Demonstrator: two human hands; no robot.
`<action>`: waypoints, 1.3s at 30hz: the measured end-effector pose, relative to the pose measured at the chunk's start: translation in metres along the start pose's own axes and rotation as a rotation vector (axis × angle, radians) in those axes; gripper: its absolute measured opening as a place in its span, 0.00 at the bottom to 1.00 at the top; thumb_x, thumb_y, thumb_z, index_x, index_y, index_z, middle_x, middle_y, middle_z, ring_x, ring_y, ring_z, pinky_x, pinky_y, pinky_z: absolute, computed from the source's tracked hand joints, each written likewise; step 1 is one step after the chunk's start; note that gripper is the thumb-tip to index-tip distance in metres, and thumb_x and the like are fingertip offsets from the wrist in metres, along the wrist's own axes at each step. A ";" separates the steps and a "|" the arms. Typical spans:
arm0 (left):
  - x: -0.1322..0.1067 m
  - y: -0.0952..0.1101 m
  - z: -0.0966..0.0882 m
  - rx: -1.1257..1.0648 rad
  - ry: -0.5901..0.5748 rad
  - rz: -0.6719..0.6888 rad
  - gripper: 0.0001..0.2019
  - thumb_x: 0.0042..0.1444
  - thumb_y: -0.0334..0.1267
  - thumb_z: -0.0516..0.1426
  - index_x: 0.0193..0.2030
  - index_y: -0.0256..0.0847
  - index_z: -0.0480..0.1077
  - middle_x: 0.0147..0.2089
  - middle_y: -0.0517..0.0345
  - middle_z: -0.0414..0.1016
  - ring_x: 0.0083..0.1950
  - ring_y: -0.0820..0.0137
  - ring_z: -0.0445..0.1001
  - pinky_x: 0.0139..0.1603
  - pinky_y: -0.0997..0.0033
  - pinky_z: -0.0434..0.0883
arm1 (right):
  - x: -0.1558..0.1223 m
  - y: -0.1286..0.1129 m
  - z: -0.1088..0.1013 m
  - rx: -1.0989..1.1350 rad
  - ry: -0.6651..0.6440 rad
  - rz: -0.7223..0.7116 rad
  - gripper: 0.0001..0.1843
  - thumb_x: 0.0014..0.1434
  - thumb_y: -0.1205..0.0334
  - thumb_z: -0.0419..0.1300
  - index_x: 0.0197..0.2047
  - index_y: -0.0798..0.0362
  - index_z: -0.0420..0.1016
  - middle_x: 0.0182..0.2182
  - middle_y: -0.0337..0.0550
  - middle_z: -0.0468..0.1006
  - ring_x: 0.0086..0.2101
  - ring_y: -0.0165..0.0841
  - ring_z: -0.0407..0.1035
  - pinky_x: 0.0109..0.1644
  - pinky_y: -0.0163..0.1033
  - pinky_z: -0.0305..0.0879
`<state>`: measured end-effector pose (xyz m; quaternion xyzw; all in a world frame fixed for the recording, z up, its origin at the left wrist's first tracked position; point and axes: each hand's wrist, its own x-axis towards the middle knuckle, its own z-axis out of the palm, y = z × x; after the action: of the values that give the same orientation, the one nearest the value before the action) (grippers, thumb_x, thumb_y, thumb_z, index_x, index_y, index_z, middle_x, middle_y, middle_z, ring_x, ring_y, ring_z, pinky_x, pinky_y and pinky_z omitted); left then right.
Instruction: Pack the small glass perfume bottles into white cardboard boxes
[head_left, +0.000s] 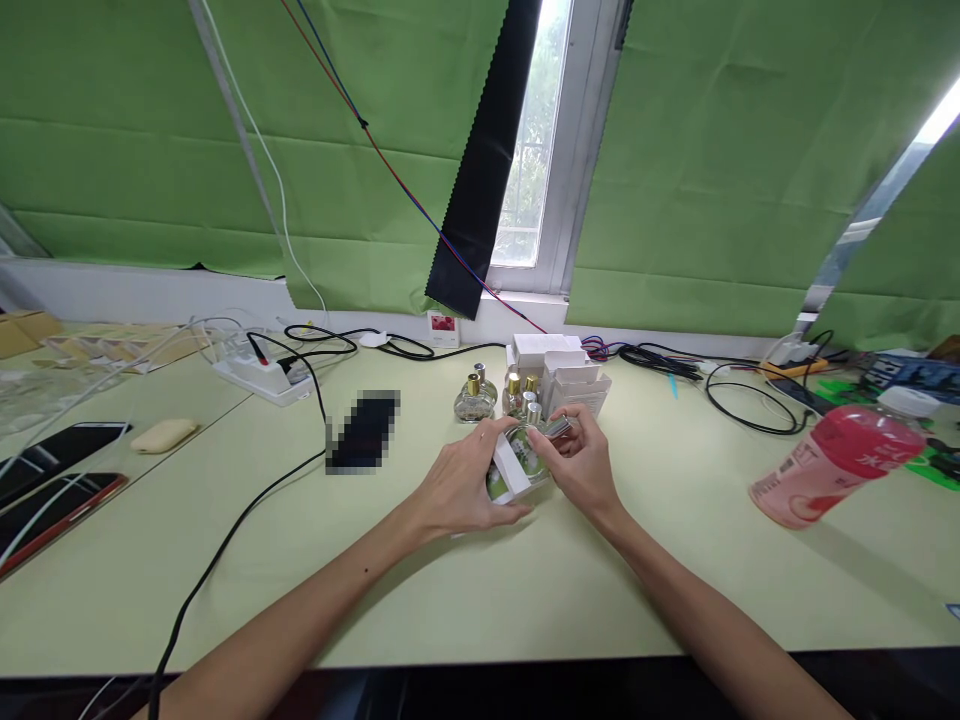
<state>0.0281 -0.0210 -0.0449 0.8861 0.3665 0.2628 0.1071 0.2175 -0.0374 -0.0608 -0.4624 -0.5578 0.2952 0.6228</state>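
Box of thin card with green print and a white flap (512, 468), held above the table in front of the person. The left hand (465, 485) is half curled round its side; the right hand (589, 465), more nearly closed, pinches a clear rounded glass bottle with a silver cap (557, 427) at the box's mouth (how deep the glass sits is hidden by fingers and flap). Sound handling, in our judgement, keeps the flap clear of the glass, aligns bottle and box, and squeezes the card lightly, since a crushed wall would bind and smooth glass may slip.

Just beyond the hands, clear glass bottles with gold and silver caps (475, 404) stand beside open white cartons (576, 382). The pale yellow-green tabletop (420, 620) also bears a white power strip (264, 378), a black cable (251, 520) and, at right, a plastic bottle of pink drink (840, 462). Behind, green fabric blinds (360, 220) flank a narrow bright window (531, 150).
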 end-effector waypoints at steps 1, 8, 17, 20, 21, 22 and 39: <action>0.000 0.000 0.000 0.001 -0.004 -0.004 0.47 0.43 0.53 0.68 0.67 0.47 0.51 0.58 0.50 0.71 0.46 0.56 0.78 0.40 0.60 0.73 | 0.000 0.000 0.000 0.000 0.000 0.003 0.21 0.54 0.49 0.70 0.41 0.48 0.65 0.22 0.31 0.71 0.19 0.26 0.62 0.20 0.31 0.59; 0.000 -0.003 0.003 -0.044 0.009 0.012 0.41 0.48 0.47 0.66 0.66 0.46 0.52 0.53 0.52 0.75 0.45 0.57 0.79 0.40 0.61 0.73 | 0.002 0.002 0.000 0.037 -0.024 0.036 0.22 0.54 0.48 0.69 0.41 0.48 0.63 0.22 0.31 0.72 0.17 0.26 0.62 0.18 0.31 0.59; -0.001 -0.006 0.005 -0.107 0.054 0.046 0.38 0.49 0.48 0.65 0.65 0.46 0.54 0.52 0.51 0.75 0.46 0.58 0.78 0.44 0.60 0.74 | 0.002 0.003 0.000 0.013 -0.034 0.053 0.22 0.54 0.47 0.69 0.41 0.48 0.63 0.22 0.30 0.70 0.17 0.26 0.61 0.18 0.31 0.57; -0.001 -0.009 0.007 -0.127 0.074 0.049 0.38 0.49 0.47 0.66 0.64 0.45 0.55 0.53 0.50 0.75 0.48 0.57 0.78 0.45 0.59 0.75 | 0.002 0.002 0.000 -0.007 -0.039 0.044 0.22 0.55 0.46 0.69 0.40 0.48 0.63 0.20 0.29 0.69 0.17 0.26 0.60 0.19 0.31 0.56; -0.002 -0.010 0.008 -0.134 0.080 0.052 0.38 0.48 0.47 0.66 0.63 0.45 0.55 0.54 0.50 0.74 0.48 0.58 0.78 0.45 0.59 0.75 | 0.002 0.002 0.000 -0.010 -0.043 0.041 0.21 0.55 0.46 0.68 0.40 0.48 0.63 0.20 0.28 0.68 0.17 0.26 0.60 0.20 0.31 0.56; -0.002 -0.011 0.009 -0.142 0.085 0.055 0.38 0.48 0.47 0.66 0.63 0.45 0.55 0.54 0.50 0.74 0.48 0.58 0.78 0.45 0.60 0.75 | 0.002 0.002 0.001 -0.012 -0.046 0.039 0.21 0.55 0.46 0.68 0.40 0.48 0.63 0.20 0.28 0.68 0.17 0.25 0.59 0.20 0.30 0.56; -0.002 -0.011 0.011 -0.195 0.076 0.017 0.36 0.48 0.46 0.67 0.62 0.46 0.57 0.49 0.55 0.77 0.41 0.63 0.78 0.39 0.64 0.74 | 0.002 -0.003 0.001 -0.148 -0.048 0.024 0.19 0.56 0.47 0.66 0.37 0.48 0.62 0.17 0.29 0.67 0.17 0.27 0.59 0.21 0.31 0.55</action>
<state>0.0264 -0.0144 -0.0588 0.8640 0.3353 0.3316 0.1766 0.2163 -0.0364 -0.0575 -0.5067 -0.5873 0.2716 0.5697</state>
